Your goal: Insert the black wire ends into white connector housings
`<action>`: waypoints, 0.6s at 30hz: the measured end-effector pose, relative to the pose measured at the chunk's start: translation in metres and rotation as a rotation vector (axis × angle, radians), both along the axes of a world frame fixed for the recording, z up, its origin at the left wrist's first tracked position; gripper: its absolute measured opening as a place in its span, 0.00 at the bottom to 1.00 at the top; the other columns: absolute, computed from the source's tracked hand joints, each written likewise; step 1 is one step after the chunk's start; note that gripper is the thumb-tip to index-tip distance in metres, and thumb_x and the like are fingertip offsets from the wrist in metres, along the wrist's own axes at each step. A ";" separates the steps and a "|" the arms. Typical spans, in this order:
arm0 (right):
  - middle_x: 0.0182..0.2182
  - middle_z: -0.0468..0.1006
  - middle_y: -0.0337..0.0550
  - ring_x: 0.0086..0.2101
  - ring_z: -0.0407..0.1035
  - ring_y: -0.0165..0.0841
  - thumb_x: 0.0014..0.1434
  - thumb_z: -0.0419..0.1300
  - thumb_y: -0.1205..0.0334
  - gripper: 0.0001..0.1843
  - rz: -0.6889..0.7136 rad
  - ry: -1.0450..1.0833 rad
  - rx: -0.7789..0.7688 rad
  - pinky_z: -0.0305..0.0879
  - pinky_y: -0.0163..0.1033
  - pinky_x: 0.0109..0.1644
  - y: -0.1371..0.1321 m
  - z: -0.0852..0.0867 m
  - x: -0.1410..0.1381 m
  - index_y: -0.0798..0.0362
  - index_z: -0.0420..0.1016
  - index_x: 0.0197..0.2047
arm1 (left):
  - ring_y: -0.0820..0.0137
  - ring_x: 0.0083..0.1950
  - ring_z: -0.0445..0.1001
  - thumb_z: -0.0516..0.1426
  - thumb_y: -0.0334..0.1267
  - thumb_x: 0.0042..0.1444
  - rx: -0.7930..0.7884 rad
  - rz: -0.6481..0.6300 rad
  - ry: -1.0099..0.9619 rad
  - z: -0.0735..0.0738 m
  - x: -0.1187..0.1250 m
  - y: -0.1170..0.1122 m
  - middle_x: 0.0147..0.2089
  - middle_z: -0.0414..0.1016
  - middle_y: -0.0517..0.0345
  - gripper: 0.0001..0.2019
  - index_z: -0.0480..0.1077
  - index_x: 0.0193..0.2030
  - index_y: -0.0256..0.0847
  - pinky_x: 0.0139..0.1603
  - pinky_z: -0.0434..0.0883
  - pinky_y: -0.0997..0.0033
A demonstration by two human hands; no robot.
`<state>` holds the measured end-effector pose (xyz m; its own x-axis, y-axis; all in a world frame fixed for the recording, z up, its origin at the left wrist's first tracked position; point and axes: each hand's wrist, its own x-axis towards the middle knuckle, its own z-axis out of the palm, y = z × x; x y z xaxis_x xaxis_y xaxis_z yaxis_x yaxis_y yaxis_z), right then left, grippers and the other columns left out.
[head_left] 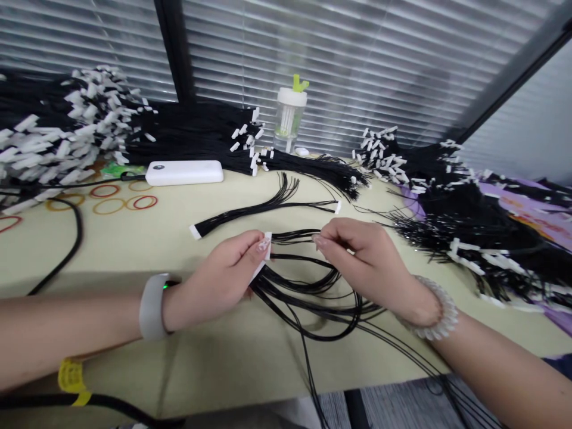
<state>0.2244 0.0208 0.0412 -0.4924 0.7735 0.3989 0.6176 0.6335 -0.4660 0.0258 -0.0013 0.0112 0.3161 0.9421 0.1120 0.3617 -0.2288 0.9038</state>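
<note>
My left hand (227,265) pinches a white connector (269,243), its thumb pressed on the housing. Black wires (290,237) run from that connector toward my right hand (357,253), whose thumb and fingers are closed on the wires. A second white connector edge shows just below the left thumb. From there a looped bundle of black wires (322,333) curves under my right hand, and some strands hang over the table's front edge. Beyond my hands lies another black wire harness (236,215) with white connectors at its ends.
Piles of black wires with white connectors (93,119) lie at the back left; a black wire pile (482,220) is at right. A white power bank (184,173), rubber bands (109,206) and a clear bottle (289,119) stand or lie behind. A black cable (78,232) crosses the left side.
</note>
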 end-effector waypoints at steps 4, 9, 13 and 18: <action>0.17 0.60 0.33 0.21 0.53 0.20 0.55 0.51 0.64 0.12 -0.007 0.007 0.017 0.50 0.28 0.24 0.000 -0.002 -0.002 0.56 0.60 0.21 | 0.77 0.23 0.56 0.41 0.44 0.59 -0.034 -0.014 0.003 0.000 0.000 0.000 0.22 0.55 0.65 0.14 0.55 0.26 0.39 0.25 0.58 0.77; 0.17 0.59 0.33 0.20 0.52 0.20 0.55 0.51 0.64 0.12 -0.025 0.004 0.006 0.50 0.27 0.24 -0.001 -0.004 -0.004 0.56 0.59 0.21 | 0.77 0.22 0.56 0.42 0.44 0.59 -0.060 -0.014 -0.009 0.000 -0.001 -0.002 0.22 0.54 0.65 0.15 0.54 0.25 0.40 0.22 0.57 0.78; 0.17 0.60 0.33 0.20 0.52 0.20 0.55 0.51 0.64 0.12 -0.023 -0.004 0.013 0.50 0.28 0.24 -0.001 -0.004 -0.005 0.57 0.60 0.21 | 0.77 0.22 0.56 0.41 0.44 0.59 -0.069 -0.006 -0.008 -0.001 -0.001 -0.002 0.22 0.54 0.65 0.14 0.55 0.25 0.40 0.22 0.58 0.78; 0.17 0.59 0.33 0.20 0.52 0.20 0.55 0.51 0.64 0.12 -0.013 0.021 0.000 0.50 0.28 0.23 -0.001 -0.004 -0.005 0.57 0.59 0.21 | 0.77 0.23 0.56 0.41 0.43 0.59 -0.057 -0.018 -0.003 0.000 -0.001 -0.001 0.22 0.54 0.65 0.14 0.54 0.25 0.40 0.23 0.58 0.78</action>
<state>0.2194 0.0200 0.0375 -0.4735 0.7800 0.4091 0.6160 0.6253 -0.4791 0.0249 -0.0022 0.0108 0.3325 0.9413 0.0591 0.3556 -0.1831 0.9165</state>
